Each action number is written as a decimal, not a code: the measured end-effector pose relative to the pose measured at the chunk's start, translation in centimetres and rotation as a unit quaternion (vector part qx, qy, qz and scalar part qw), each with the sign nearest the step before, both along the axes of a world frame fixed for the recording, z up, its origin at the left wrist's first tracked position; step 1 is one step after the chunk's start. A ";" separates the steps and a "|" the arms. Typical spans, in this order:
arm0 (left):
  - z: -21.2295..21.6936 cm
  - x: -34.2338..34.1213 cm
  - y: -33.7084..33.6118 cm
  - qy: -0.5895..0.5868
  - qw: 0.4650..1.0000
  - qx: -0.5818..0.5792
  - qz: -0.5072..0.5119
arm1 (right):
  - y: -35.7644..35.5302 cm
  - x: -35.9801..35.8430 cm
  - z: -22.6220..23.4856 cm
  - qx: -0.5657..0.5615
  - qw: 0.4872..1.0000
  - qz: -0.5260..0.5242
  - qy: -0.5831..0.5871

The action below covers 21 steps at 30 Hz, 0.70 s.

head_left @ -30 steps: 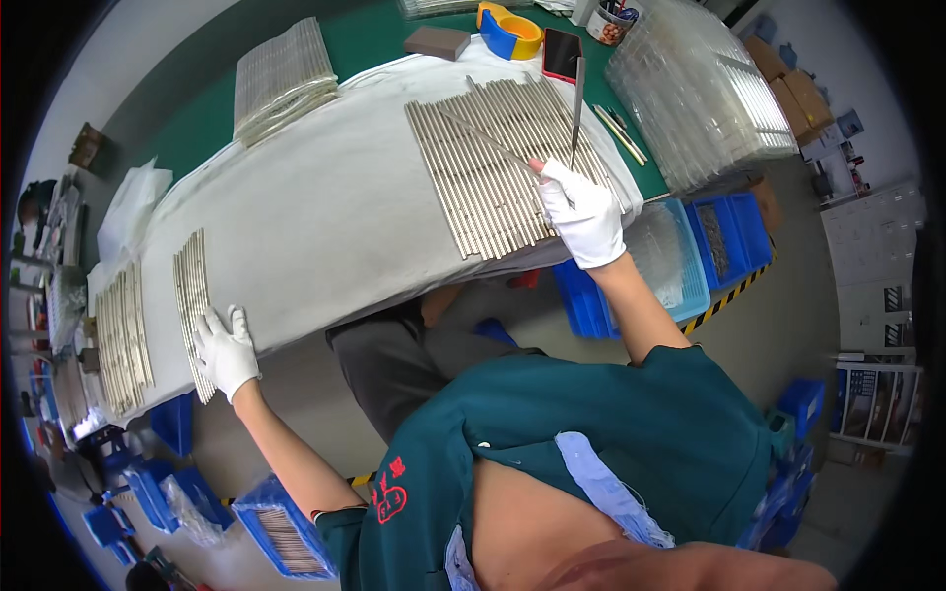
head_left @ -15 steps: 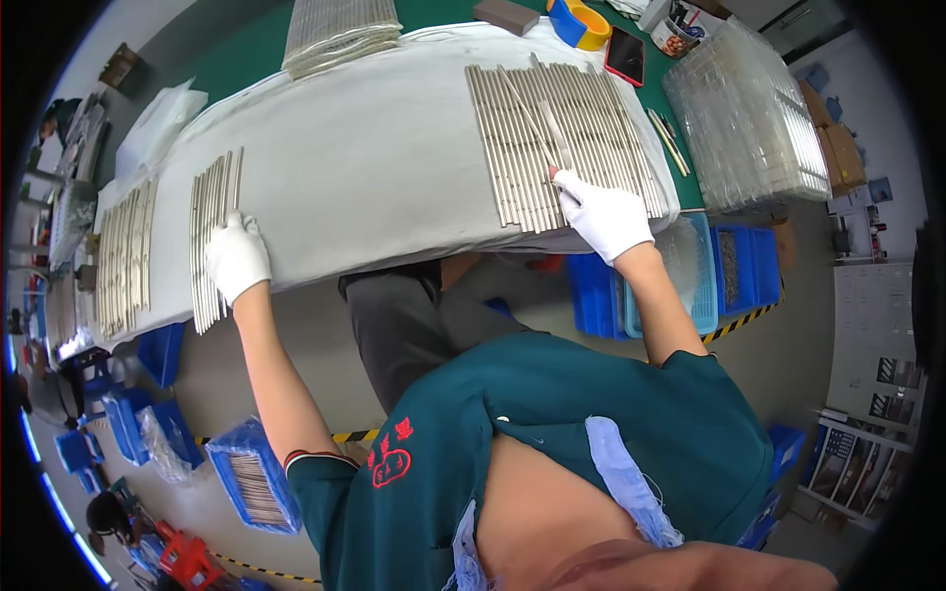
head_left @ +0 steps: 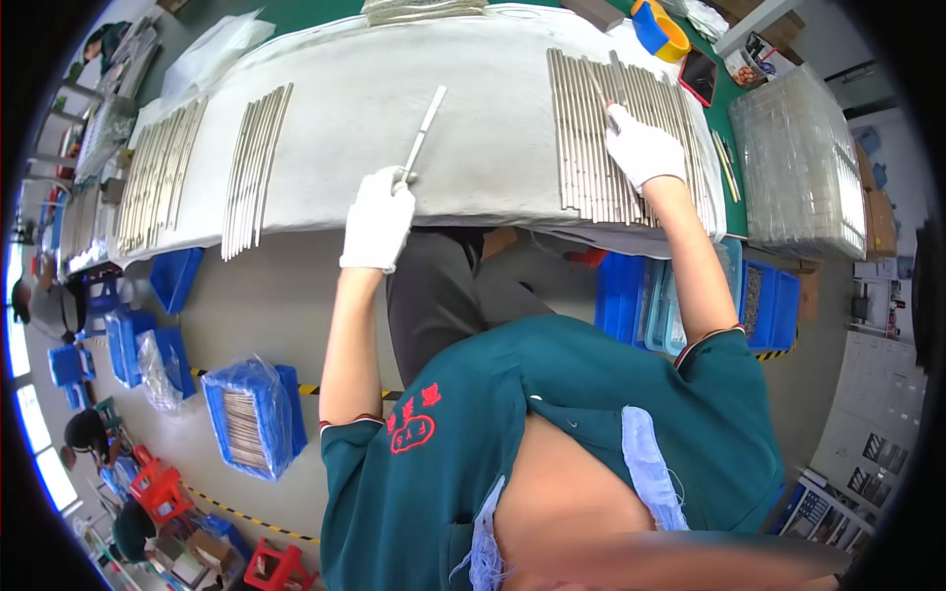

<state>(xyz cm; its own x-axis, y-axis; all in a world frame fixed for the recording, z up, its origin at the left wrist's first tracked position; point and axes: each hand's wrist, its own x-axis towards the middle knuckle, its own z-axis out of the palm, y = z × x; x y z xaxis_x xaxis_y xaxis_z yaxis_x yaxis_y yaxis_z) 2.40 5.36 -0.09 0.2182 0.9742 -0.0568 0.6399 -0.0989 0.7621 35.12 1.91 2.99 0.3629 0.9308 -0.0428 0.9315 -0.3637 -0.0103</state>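
My left hand [head_left: 378,223], in a white glove, is closed on the lower end of a slim silver metal rod [head_left: 426,124], which tilts up and right over the white cloth [head_left: 345,118]. To the right, my gloved right hand [head_left: 646,148] is over a wide row of similar metal rods [head_left: 581,148] lying side by side. Its fingers are pinched round a thin stick [head_left: 597,83] that slants over the rods; its exact kind is unclear. Left of my left hand lie a narrow group of rods [head_left: 258,163] and, farther left, another group [head_left: 158,182].
Beyond the right-hand rods are a phone [head_left: 699,76], a yellow-and-blue tape roll [head_left: 660,30] and a dark block [head_left: 593,12]. Stacked clear plastic trays [head_left: 796,163] stand at right. Blue bins [head_left: 621,295] sit below the table edge. A plastic bag [head_left: 212,59] lies at far left.
My left hand has left the narrow rod group and moved right, now with a rod in it. My right hand stays over the right-hand rods. The whole view has shifted.
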 end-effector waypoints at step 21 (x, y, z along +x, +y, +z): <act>0.5 -2.9 -5.3 -0.195 0.888 -0.415 -0.036 | -9.3 -10.0 -2.3 0.088 0.934 0.331 0.102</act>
<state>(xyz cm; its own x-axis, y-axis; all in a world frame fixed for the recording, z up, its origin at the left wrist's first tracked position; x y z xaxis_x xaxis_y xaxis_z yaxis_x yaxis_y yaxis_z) -0.47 0.02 0.39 0.4383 0.6154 -0.6551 0.3262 0.5702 0.7539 25.15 -7.36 0.73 -0.2927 0.9478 0.1262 0.9242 0.3143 -0.2169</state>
